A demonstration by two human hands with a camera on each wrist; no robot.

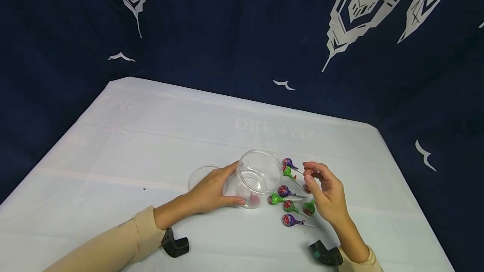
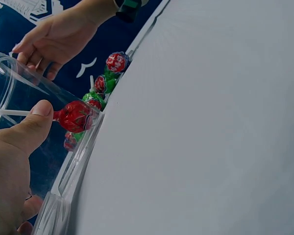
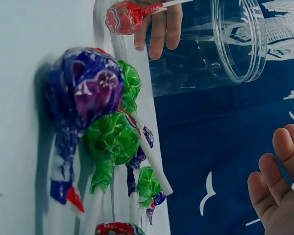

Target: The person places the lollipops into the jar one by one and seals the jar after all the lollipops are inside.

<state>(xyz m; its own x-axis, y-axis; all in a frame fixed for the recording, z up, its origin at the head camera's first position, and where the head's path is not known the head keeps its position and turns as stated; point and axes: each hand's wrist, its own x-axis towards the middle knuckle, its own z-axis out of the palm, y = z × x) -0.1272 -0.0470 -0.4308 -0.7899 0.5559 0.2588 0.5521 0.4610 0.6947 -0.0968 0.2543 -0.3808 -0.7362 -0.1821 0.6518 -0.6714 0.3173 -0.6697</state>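
My left hand (image 1: pixel 211 192) holds a clear plastic jar (image 1: pixel 261 165) that stands upright on the table, thumb and fingers round its side. Inside, near the bottom, a red-wrapped lollipop (image 2: pixel 76 116) shows through the wall, its stick partly behind my left thumb. Right of the jar, several lollipops in purple and green wrappers lie in a loose group, among them a purple one (image 1: pixel 290 220) and a green one (image 1: pixel 276 198). My right hand (image 1: pixel 327 192) hovers at the group's right side with loosely bent fingers. Nothing shows in its grasp in the right wrist view.
A clear round lid (image 1: pixel 194 175) lies on the table left of the jar, partly behind my left hand. White cloth covers the table (image 1: pixel 151 150). A dark blue curtain (image 1: pixel 227 32) with white building and bird prints hangs behind it.
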